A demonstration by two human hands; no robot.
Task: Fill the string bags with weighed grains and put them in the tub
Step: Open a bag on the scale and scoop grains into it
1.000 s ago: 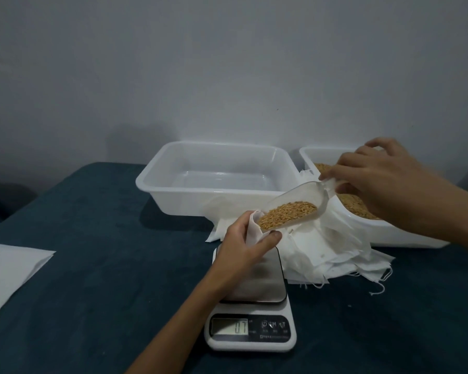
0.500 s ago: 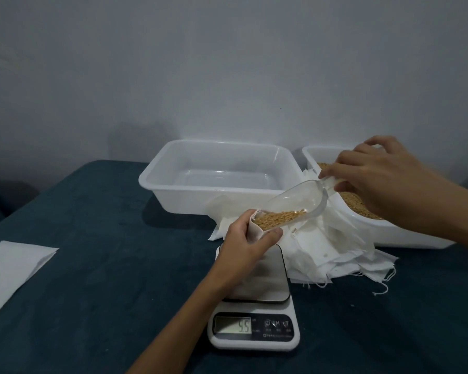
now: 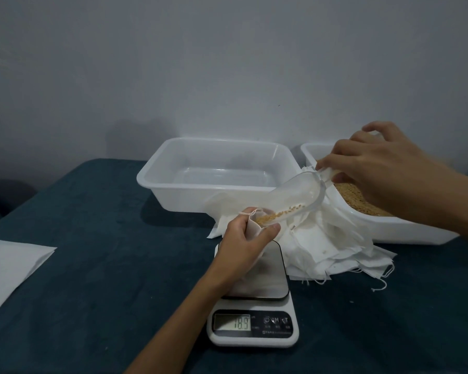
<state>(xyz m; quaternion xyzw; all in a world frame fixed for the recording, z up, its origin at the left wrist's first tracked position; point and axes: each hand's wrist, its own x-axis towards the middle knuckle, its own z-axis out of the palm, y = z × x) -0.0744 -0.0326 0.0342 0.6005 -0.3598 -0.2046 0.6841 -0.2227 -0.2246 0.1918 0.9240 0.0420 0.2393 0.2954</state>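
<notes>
On the scale: my left hand (image 3: 243, 244) pinches the mouth of a white bag (image 3: 254, 228) and holds it up over the scale (image 3: 254, 306) plate.
Bag: it stands up tall, its long way runs up and down, and its mouth points up and a bit to the right.
Scoop: the clear scoop (image 3: 292, 198) tips down to the left, and its lip sits at the bag mouth.
Scoop line: its long way runs from my right hand (image 3: 376, 168) down to the bag.
Right hand: it grips the scoop handle.
Grains: only a few grains (image 3: 278, 214) are left near the lip.
Screen: I think it reads 189, but it is blurry.
Spill risk: if I let the bag mouth sag or move the lip off it, grains may fall on the plate or cloth.
Weight risk: my hand pulling or pressing on the bag may make the number wrong.
Tub: the tub (image 3: 173, 182) waits behind the scale, with no bags in it.
Grain bin: the grain bin (image 3: 405, 230) is on the right, by the pile of spare bags (image 3: 335, 249).
</notes>
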